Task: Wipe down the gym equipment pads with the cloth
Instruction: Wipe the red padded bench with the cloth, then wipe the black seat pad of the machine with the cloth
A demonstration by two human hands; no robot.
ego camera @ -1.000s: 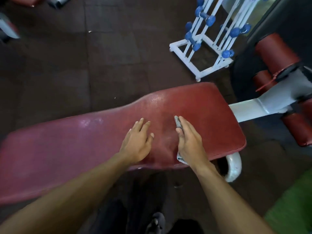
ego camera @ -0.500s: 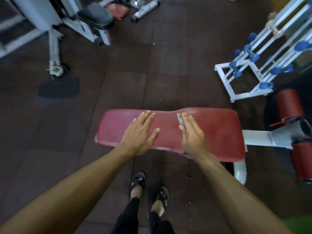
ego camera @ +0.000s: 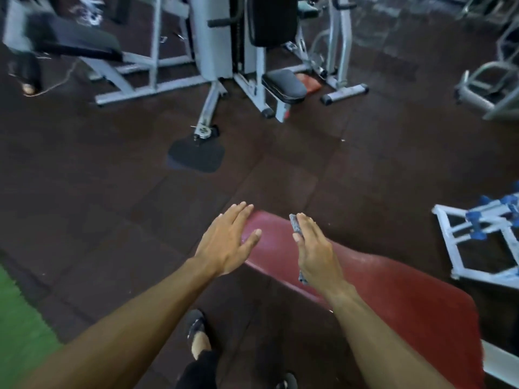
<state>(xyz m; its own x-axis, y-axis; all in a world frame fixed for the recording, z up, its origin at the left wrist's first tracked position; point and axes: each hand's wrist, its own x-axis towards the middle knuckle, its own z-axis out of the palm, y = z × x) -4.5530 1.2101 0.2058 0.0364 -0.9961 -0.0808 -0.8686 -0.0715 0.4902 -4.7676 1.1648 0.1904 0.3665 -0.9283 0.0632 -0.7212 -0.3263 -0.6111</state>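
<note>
Fingers of the right hand [ego camera: 316,249] close around a folded grey cloth [ego camera: 296,225] — a firm grip, pressed against the red bench pad [ego camera: 393,290]. Left hand [ego camera: 227,242] lies flat, fingers spread and holding nothing, at the pad's far end — above dark floor tiles [ego camera: 112,192].

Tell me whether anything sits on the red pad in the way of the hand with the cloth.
Nothing visible does. The right hand presses the cloth flat on the red pad, whose surface toward the wide end is bare. The left hand rests open at the pad's narrow end, beside the cloth, not across its path.
</note>
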